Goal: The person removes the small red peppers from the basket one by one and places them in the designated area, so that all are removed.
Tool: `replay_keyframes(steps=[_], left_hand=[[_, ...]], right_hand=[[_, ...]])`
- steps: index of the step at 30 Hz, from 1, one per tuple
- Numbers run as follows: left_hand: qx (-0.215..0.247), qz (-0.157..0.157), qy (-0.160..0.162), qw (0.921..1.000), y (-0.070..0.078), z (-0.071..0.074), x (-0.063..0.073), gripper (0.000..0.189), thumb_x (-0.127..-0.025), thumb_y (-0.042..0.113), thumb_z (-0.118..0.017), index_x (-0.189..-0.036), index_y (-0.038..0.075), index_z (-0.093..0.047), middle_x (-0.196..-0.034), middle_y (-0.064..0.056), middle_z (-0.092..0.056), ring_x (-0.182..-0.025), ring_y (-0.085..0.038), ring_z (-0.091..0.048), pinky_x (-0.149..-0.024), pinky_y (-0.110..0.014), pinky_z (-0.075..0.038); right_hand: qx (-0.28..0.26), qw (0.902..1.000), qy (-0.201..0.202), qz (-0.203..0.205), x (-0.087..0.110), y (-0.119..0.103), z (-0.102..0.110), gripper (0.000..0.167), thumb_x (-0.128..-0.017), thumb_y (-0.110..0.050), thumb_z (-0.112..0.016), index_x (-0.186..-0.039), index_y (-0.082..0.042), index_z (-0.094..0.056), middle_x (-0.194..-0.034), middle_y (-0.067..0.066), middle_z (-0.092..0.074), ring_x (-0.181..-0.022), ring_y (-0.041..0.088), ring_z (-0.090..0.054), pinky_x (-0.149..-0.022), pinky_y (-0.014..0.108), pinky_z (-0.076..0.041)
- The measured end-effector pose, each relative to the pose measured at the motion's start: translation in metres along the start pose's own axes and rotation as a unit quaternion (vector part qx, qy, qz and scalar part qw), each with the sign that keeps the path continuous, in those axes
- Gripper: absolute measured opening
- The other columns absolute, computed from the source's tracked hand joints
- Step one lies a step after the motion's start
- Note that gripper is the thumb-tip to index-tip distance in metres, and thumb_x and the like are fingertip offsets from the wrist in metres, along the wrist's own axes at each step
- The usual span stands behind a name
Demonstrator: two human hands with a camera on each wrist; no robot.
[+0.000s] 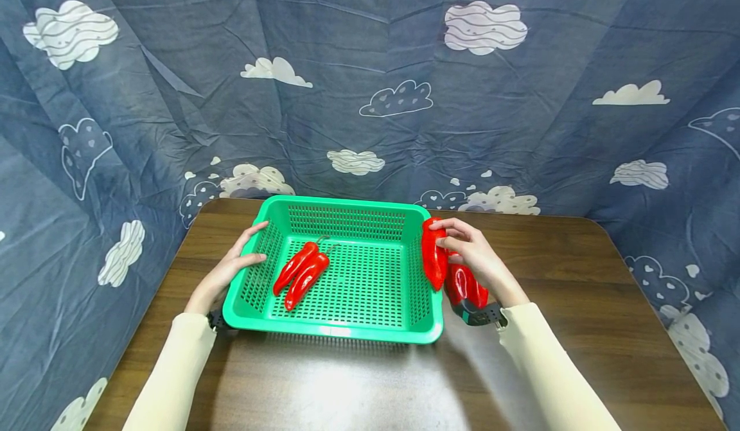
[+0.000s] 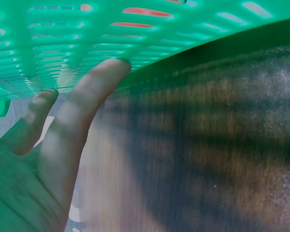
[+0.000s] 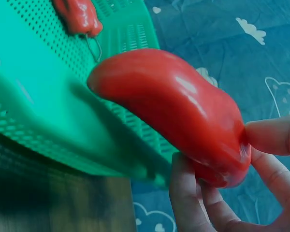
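Right hand [image 1: 475,254] pinches red pepper [image 3: 174,106] at blunt end, sound hold; glossy taper beyond fingertips likely slick, light, firm. Left hand [image 1: 230,265] grips green basket [image 1: 381,335].

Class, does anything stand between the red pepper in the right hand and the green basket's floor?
Perhaps the basket's right rim: in the head view the held pepper overlaps it, and may need to clear it. Beyond, nothing visible blocks the floor's right part; the two peppers inside lie toward the left.
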State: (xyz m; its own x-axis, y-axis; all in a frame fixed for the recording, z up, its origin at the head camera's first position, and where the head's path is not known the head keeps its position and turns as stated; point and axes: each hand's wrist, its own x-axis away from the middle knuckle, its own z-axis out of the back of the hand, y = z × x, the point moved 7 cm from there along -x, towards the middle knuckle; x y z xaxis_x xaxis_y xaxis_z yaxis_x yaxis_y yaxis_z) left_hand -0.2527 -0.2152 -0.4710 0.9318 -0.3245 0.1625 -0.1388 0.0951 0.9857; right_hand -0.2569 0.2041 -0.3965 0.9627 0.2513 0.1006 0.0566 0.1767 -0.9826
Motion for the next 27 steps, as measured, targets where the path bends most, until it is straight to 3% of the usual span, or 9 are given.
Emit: replay_keyframes(steps=[8, 19, 27], left_hand=[[-0.011, -0.005, 0.004, 0.9999, -0.001, 0.001, -0.001, 0.067, -0.096, 0.011, -0.051, -0.152, 0.027, -0.02, -0.156, -0.003, 0.002, -0.129, -0.04, -0.027, -0.087, -0.043, -0.043], [-0.005, -0.002, 0.001, 1.0, 0.0, 0.001, 0.0, 0.067, -0.097, 0.013, -0.052, -0.153, 0.028, -0.019, -0.156, -0.004, 0.002, -0.125, -0.042, -0.032, -0.084, -0.043, -0.046], [-0.01, -0.004, 0.0, 0.9999, 0.0, 0.0, 0.0, 0.068, -0.096, 0.013, -0.052, -0.153, 0.027, -0.018, -0.157, -0.004, 0.003, -0.128, -0.041, -0.028, -0.086, -0.043, -0.045]], right_hand=[[0.006, 0.9998, 0.013, -0.012, 0.007, 0.005, 0.016, 0.033, -0.095, -0.007, -0.05, -0.126, 0.004, -0.049, -0.112, 0.02, -0.051, -0.086, 0.018, -0.059, -0.074, 0.033, -0.053], [0.007, 0.9992, 0.032, -0.024, 0.015, 0.013, 0.031, 0.032, -0.096, -0.01, -0.05, -0.125, 0.002, -0.049, -0.112, 0.014, -0.051, -0.09, 0.021, -0.056, -0.075, 0.035, -0.052], [-0.007, 0.9988, 0.046, -0.016, 0.022, 0.024, 0.043, 0.025, -0.095, -0.006, -0.049, -0.119, -0.001, -0.055, -0.106, 0.007, -0.054, -0.088, 0.015, -0.057, -0.073, 0.032, -0.052]])
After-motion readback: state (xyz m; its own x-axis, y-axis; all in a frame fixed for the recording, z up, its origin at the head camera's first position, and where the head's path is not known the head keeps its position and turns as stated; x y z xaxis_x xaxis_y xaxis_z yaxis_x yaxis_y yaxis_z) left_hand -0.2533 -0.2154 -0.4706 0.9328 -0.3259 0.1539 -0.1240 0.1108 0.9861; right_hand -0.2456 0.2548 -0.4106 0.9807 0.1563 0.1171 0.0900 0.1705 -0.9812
